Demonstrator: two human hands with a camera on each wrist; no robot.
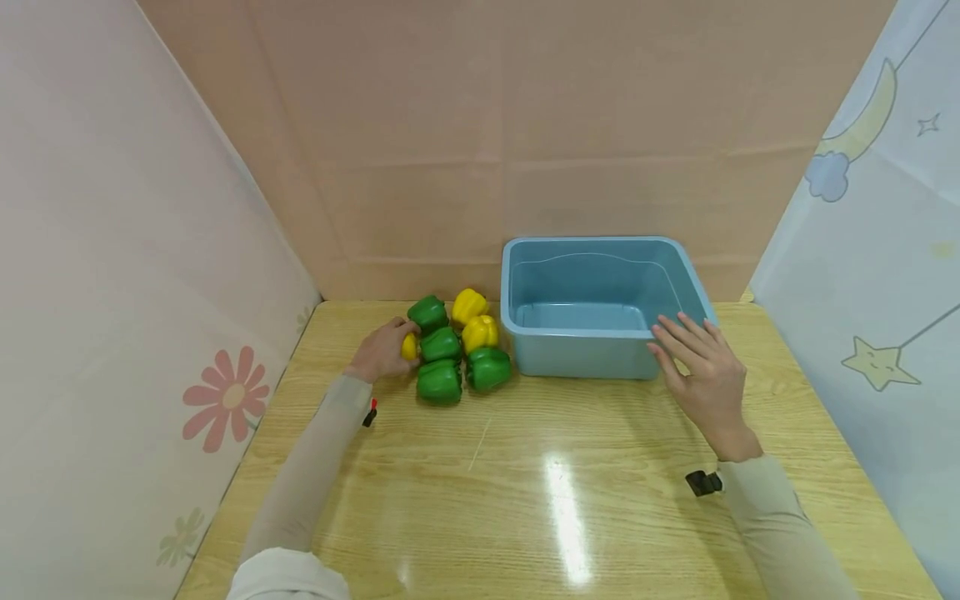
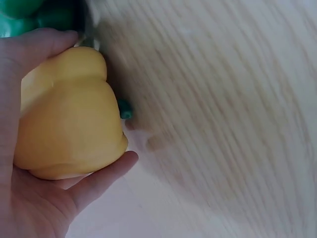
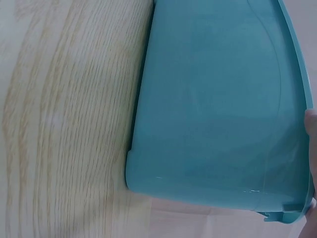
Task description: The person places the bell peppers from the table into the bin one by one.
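My left hand (image 1: 384, 348) grips a yellow bell pepper (image 2: 74, 111) between thumb and fingers at the left of a pepper group. The left wrist view shows its short green stem (image 2: 125, 108) pointing away from the palm, close over the wood. Right beside that hand lie several green bell peppers (image 1: 440, 382) and two more yellow bell peppers (image 1: 480, 333). My right hand (image 1: 705, 375) rests at the front right corner of a blue plastic bin (image 1: 585, 354), fingers fairly straight over the rim. In the right wrist view, only part of that hand shows, at the bin's rim (image 3: 297, 49).
The bin stands at the back of the wooden table (image 1: 480, 500), just right of the peppers, its inner floor (image 1: 581, 317) bare. A tan backdrop (image 1: 495, 150) rises behind it. Printed panels flank the table, with a flower (image 1: 228, 400) on the left.
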